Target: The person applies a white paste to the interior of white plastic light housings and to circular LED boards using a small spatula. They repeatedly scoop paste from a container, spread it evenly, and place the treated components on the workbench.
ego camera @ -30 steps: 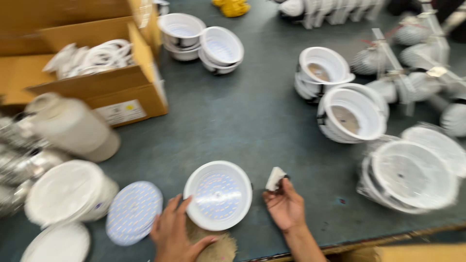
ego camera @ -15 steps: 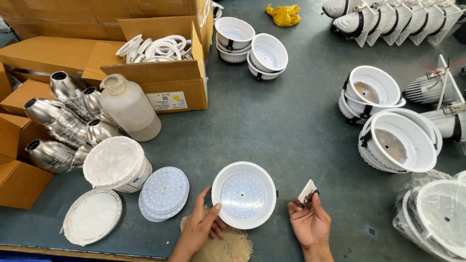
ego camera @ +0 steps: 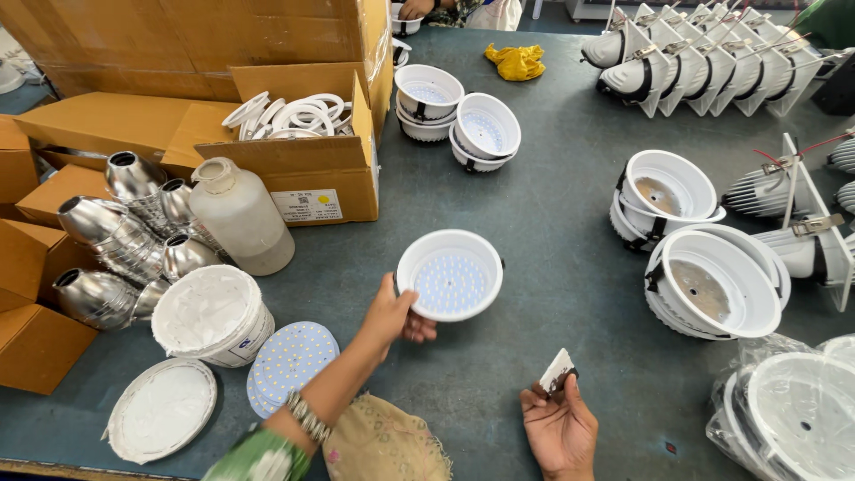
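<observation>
**Left hand gripping a white downlight housing, right hand pinching a small card**

The left hand [ego camera: 392,313] is closing its fingers on the rim of a round white downlight housing [ego camera: 450,274], holding it over the grey-green table [ego camera: 534,178] with its open face up, so the dotted LED disc inside is showing. The right hand [ego camera: 559,426] is pinching a small white card [ego camera: 558,370] between thumb and fingers, low near the table's front edge and well apart from the housing.

Just left of the left forearm, a stack of round LED boards [ego camera: 289,361] is lying flat, touching a white tub of paste [ego camera: 212,313] whose lid [ego camera: 162,408] is sitting beside it. A translucent plastic bottle [ego camera: 240,216] is standing upright behind the tub, next to a cluster of silver reflectors [ego camera: 125,232]. An open cardboard box [ego camera: 303,165] is holding white rings. Beyond it, 3 more white housings [ego camera: 456,116] are sitting stacked and nested together. To the right, 2 larger white fixtures with black clips [ego camera: 704,267] are resting face up, and a row of finned white lamp bodies [ego camera: 704,58] is lining the far edge beside a yellow cloth [ego camera: 517,62].
</observation>
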